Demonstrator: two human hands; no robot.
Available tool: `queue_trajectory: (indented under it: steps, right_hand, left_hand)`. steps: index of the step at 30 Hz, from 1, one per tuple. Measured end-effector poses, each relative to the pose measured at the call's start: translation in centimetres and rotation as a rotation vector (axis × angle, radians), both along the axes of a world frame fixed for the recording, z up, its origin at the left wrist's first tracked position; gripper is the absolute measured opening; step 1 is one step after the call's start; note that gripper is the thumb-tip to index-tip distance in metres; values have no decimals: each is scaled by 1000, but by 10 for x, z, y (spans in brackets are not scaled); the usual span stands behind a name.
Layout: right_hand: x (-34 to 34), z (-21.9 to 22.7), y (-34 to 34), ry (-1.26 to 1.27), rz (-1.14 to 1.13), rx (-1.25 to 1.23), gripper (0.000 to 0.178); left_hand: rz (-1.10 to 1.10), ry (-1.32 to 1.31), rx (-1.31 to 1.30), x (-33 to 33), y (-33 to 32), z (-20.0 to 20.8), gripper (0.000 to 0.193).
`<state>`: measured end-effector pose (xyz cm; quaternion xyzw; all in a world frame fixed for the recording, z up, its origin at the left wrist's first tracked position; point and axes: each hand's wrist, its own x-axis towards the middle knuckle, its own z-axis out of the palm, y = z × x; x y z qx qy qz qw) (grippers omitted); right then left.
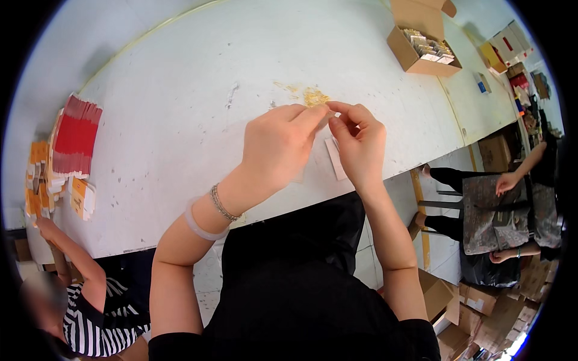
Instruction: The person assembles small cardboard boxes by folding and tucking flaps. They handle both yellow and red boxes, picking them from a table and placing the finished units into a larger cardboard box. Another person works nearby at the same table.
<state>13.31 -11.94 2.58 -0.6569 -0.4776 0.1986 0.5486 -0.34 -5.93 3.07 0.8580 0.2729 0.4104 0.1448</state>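
Observation:
My left hand and my right hand meet over the white table, their fingertips pinched together. What lies between the fingers is too small and too covered to make out. Just beyond the fingertips sits a small heap of thin gold-coloured pieces, with a few more strewn to its left. A pale flat card lies on the table beside my right hand, partly hidden behind it. My left wrist carries a chain bracelet and a pale bangle.
An open cardboard box of small packets stands at the far right. Stacked red packages and orange-and-white cartons line the left end, where a person in stripes reaches in. Another person sits at right, near cardboard boxes on the floor.

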Motion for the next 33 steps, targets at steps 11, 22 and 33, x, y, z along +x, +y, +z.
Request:
queue_trajectory:
  steps: [11, 22, 33]
  right_hand:
    - [18, 6, -11, -38, -57, 92, 12]
    - [19, 6, -10, -211, -98, 191, 12]
    - [46, 23, -7, 218, 87, -77, 5]
  left_hand:
    - [-54, -142, -249, 23, -10, 7, 22]
    - [-87, -245, -538, 27, -10, 15, 21]
    - [-130, 55, 78, 23, -6, 17, 16]
